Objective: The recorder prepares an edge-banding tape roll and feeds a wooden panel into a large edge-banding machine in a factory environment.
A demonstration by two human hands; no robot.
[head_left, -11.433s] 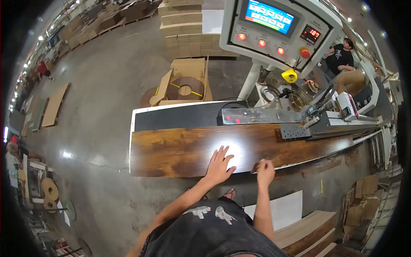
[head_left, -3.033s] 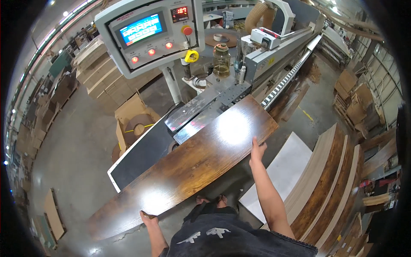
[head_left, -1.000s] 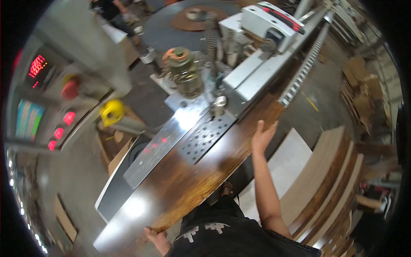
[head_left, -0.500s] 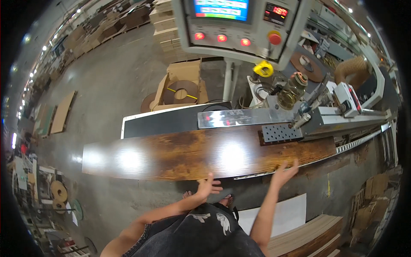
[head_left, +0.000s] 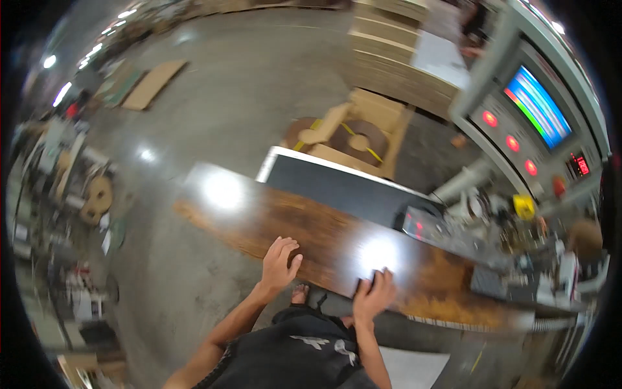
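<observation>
A long dark wood panel is seen lying flat across the machine bed, running from the near left out toward the right, with two bright glares of light on its glossy face. Its left end overhangs the grey concrete floor; its right end is lost in blur among the machine parts.

The left hand is laid on the panel's near edge, palm down, fingers spread and slightly curled over the top face. Nothing is gripped; the hand is open and simply pressed flat on the wood. The right hand is placed a little further right on the same near edge, fingers bent over the rim of the panel, thumb hidden beneath. Whether the edge is truly clasped cannot be told, as the picture is blurred there. The two hands are set near each other, apart, with one glare between them.

Beyond the panel, the black bed with its white rim is seen, just touching the panel's far side. To the far right a grey control panel is tilted, with a lit screen and a row of red buttons. A yellow part is seen below it. On the floor past the bed, an open cardboard box with a brown roll inside is visible. Stacked boards are seen far off.
</observation>
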